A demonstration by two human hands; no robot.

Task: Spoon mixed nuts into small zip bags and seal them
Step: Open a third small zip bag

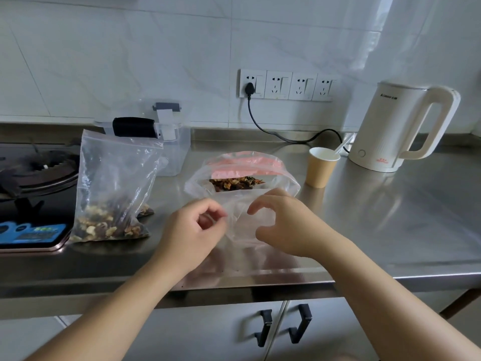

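Two hands work an empty small zip bag [240, 225] on the steel table [390, 230]: left hand [194, 226] pinches its edge, right hand [283, 225] curls over it. Just beyond gapes the nut bag [242, 178]; the spoon [341, 147] stands nearer the right.

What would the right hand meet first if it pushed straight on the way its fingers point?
The right hand points left, so probably the clear empty zip bag, then the left hand close beyond; depth is unclear.
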